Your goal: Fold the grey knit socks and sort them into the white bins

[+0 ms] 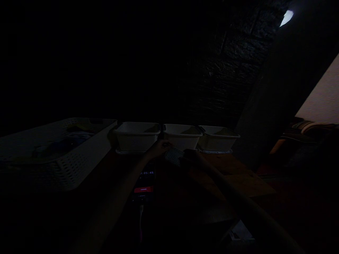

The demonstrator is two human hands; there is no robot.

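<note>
The room is very dark. Between my hands is a small pale, patterned piece of cloth [173,156], its exact kind too dim to make out. My left hand [160,146] pinches its upper left edge, fingers closed. On the other side, my right hand [192,158] is closed on the cloth's right end, though its fingers are mostly in shadow. Just behind the cloth stands a white bin [182,141], the middle one of three in a row. Its neighbours are a left bin [137,141] and a right bin [219,141].
A large perforated white basket [87,162] with dark clothes inside stands at the left. A lit phone [143,181] showing a timer lies under my left forearm, with a white cable [141,218]. The wooden tabletop [238,173] ends at the right.
</note>
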